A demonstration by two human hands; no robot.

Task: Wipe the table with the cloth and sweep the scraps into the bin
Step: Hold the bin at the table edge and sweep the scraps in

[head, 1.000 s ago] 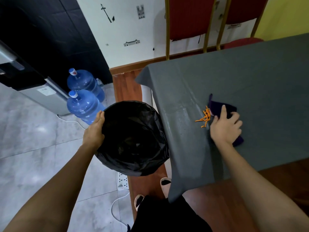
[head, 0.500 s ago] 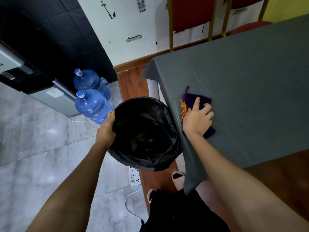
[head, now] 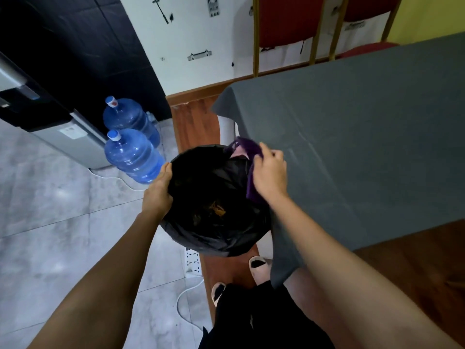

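Note:
A bin lined with a black bag is held against the left edge of the table, which is covered by a grey cloth. My left hand grips the bin's left rim. My right hand holds the purple cloth at the table's edge, over the bin's right rim. Orange scraps lie inside the bag. No scraps show on the grey tablecloth.
Two blue water jugs stand on the tiled floor beside a grey dispenser. A white power strip and cable lie under the bin. Two red chairs stand behind the table. My feet are below.
My right hand slid the purple cloth and orange scraps leftward off the table's edge. The scraps now lie in the bin, which my left hand keeps against the table.

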